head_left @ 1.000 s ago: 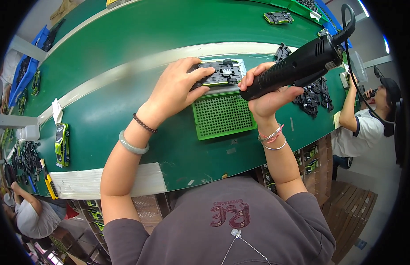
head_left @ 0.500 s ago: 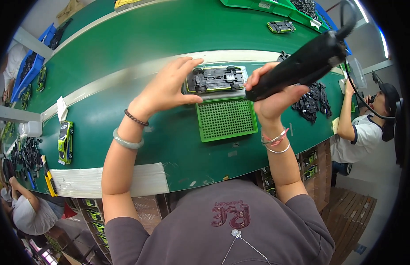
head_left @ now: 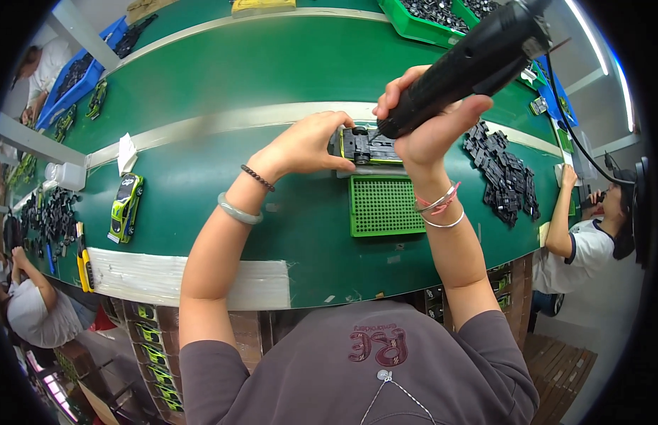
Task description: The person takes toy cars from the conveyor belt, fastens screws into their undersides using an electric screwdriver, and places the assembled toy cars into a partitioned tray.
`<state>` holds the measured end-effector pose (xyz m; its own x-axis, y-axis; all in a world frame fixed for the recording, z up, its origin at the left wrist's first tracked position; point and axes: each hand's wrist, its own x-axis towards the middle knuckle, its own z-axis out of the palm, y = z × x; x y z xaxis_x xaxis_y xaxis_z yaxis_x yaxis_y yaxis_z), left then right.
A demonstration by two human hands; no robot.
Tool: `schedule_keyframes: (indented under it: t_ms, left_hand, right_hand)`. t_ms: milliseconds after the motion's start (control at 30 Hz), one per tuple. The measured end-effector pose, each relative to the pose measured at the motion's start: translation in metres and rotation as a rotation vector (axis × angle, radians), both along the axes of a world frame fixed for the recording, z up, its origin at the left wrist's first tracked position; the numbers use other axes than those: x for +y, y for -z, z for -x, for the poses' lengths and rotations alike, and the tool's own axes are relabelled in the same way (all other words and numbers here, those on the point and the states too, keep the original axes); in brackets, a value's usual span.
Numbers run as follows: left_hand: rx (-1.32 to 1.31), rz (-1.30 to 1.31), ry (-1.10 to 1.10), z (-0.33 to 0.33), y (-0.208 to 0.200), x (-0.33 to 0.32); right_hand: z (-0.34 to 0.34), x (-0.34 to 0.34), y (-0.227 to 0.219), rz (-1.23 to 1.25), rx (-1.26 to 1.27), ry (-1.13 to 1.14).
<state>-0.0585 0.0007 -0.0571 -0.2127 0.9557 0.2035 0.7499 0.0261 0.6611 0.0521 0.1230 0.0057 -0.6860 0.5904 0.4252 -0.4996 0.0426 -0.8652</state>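
An upside-down toy car shows its black chassis and wheels at mid-table, just beyond a green perforated tray. My left hand closes around the car's left end, fingers on the far side and thumb on the near side. In my right hand is a thick black electric screwdriver, tilted, with its cord running off to the right. Its lower end is over the car's chassis. My right hand hides the car's right end, and whether the bit touches a screw I cannot tell.
Black chassis parts are heaped right of the tray. A green toy car stands at left, near more black parts and a yellow cutter. Green bins sit at the far right. Co-workers sit on both sides.
My left hand has moved right and closed on the toy car's end. The screwdriver has shifted slightly up and left over the chassis. The whole view has turned a little.
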Motion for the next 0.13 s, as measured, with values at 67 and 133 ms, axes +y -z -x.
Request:
schedule_keyframes:
  t_ms: [67,133]
  left_hand:
    - [-0.007,-0.014,0.01,0.0021,0.0045,0.0014]
    - [-0.019,-0.046,0.019,0.0035,0.0081,0.0021]
  right_hand:
    - [0.008,-0.0035,0.0087,-0.016,0.004,-0.034]
    - [0.0134,-0.0061,0.0138,-0.095,-0.035,-0.048]
